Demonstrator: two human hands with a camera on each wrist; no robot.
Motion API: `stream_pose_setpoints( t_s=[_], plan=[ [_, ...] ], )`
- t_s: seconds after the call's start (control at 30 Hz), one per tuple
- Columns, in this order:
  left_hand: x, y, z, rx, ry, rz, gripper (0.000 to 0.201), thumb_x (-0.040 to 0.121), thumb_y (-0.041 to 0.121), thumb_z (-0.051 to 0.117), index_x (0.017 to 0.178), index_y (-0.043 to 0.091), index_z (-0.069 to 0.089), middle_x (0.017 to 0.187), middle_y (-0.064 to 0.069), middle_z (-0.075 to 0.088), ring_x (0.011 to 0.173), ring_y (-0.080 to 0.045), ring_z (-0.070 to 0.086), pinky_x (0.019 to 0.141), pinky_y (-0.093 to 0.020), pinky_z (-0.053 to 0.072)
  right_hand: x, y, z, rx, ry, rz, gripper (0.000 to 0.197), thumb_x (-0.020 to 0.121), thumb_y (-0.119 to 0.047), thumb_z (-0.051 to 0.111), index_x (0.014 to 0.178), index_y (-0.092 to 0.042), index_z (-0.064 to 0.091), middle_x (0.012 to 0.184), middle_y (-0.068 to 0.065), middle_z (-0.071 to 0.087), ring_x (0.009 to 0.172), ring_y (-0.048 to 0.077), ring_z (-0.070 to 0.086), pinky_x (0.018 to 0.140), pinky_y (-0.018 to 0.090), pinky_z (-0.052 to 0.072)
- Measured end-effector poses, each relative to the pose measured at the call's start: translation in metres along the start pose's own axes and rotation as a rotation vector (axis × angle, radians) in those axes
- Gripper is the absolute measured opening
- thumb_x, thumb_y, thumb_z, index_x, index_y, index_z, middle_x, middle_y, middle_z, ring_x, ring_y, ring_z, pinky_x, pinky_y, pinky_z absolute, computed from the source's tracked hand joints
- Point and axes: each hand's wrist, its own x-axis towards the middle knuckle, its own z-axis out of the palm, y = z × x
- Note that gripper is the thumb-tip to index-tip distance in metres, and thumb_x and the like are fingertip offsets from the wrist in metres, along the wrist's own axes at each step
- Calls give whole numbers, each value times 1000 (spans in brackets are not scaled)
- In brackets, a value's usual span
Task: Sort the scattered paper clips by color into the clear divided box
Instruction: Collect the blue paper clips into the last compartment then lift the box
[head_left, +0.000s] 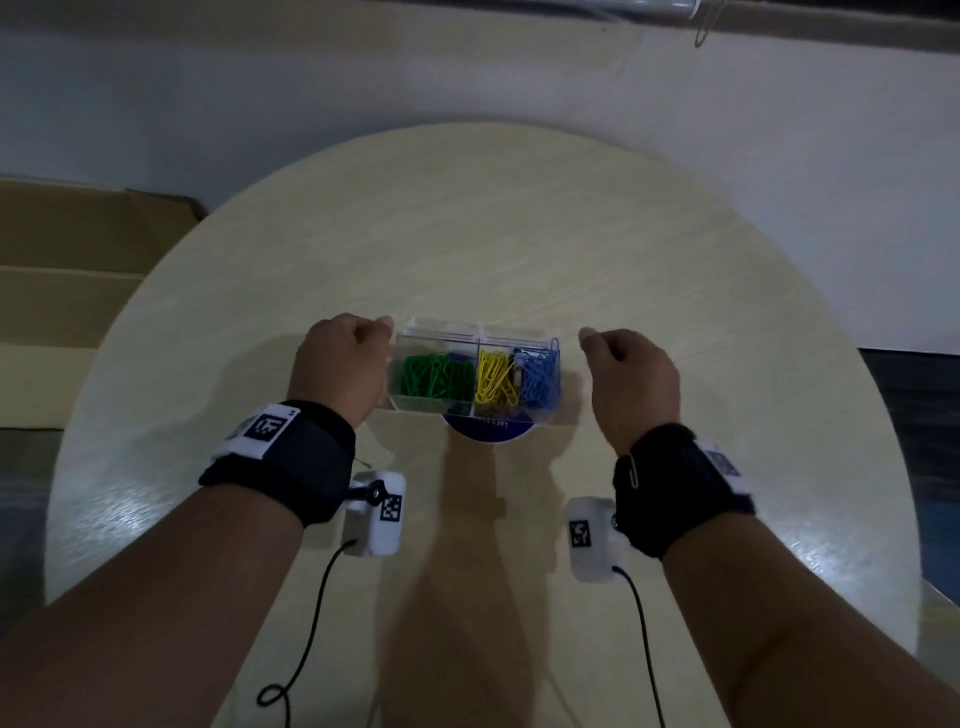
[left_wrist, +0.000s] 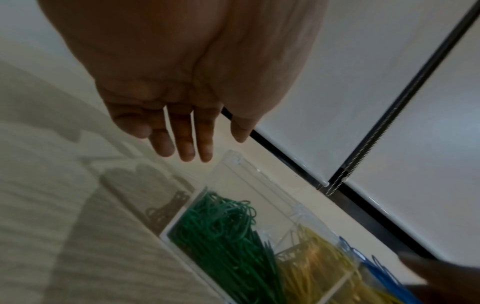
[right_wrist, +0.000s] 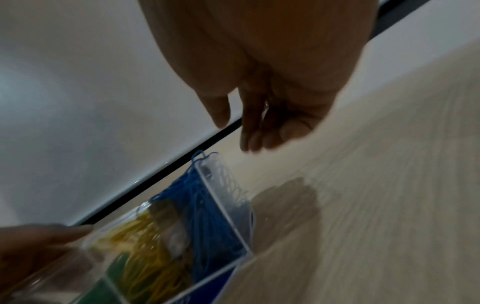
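A clear divided box stands at the middle of the round table. It holds green clips on the left, yellow clips in the middle and blue clips on the right. My left hand hovers close by the box's left end with relaxed fingers over the box's corner, holding nothing. My right hand hangs a little to the right of the box, apart from it. Its fingers are loosely bent and hold nothing. One blue clip pokes over the rim.
A blue round label shows under the box's near edge. A silver paper clip is hooked on the right wristband. Flat cardboard lies beyond the table's left edge, and a white wall stands behind.
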Motion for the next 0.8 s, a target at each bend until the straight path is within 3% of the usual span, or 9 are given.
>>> stream_pose_setpoints(
  t_s=[0.07,0.17,0.27,0.33,0.43,0.53,0.6,0.67,0.8],
  plan=[
    [4,6,2,-46,-124,-94,48,100,46,40,73,11,59,82,-10,61,83,-31,57,75,-34,39,16,3,7,9,-225,129,48,94,-49,45,90,-9,71,90,8,71,85,25,64,78,36,50],
    [6,14,7,-213,-198,-169,36,100,46,43,92,17,63,102,-4,57,96,-25,53,87,-33,39,24,1,18,70,-386,166,54,94,-52,40,101,-7,69,99,9,71,90,24,64,82,38,48],
    [8,10,12,-338,-171,-122,34,97,45,47,105,21,70,108,3,66,105,-21,59,96,-36,45,20,-4,18,385,-344,279,47,92,-52,45,95,-14,72,104,4,72,95,26,66,77,41,49],
    [7,7,11,-448,-161,-107,30,95,49,46,101,33,71,111,5,69,106,-17,62,99,-43,49,15,-7,14,552,-352,323,42,94,-47,44,96,-17,73,106,1,71,96,26,66,78,44,51],
    [3,6,11,-577,-180,-106,38,96,56,39,100,35,71,113,5,69,107,-15,64,97,-46,50,5,-10,8,713,-340,302,37,96,-42,45,97,-16,72,108,5,67,91,24,67,76,42,53],
    [-4,6,11,-695,-177,-112,44,97,58,35,102,31,70,118,6,68,114,-16,61,94,-40,49,-9,-8,7,772,-303,259,26,93,-34,56,98,-13,70,106,3,69,90,19,69,74,35,57],
    [-9,5,11,-735,-171,-98,39,99,53,37,104,32,69,123,7,64,120,-16,57,92,-36,49,-17,-2,11,748,-265,207,20,86,-34,67,102,-22,70,112,3,68,99,19,68,82,36,55],
    [-14,2,9,-747,-173,-83,30,99,48,41,107,40,68,129,9,60,125,-15,53,101,-39,47,-25,6,15,677,-228,163,26,81,-34,73,106,-33,68,118,-3,66,105,15,65,87,36,54],
    [-25,-8,11,-657,-178,-14,27,95,34,56,118,47,62,136,16,56,126,-3,50,107,-38,43,-39,13,24,630,-207,132,36,84,-18,71,116,-32,64,114,-1,69,105,8,65,86,37,57]
  ],
)
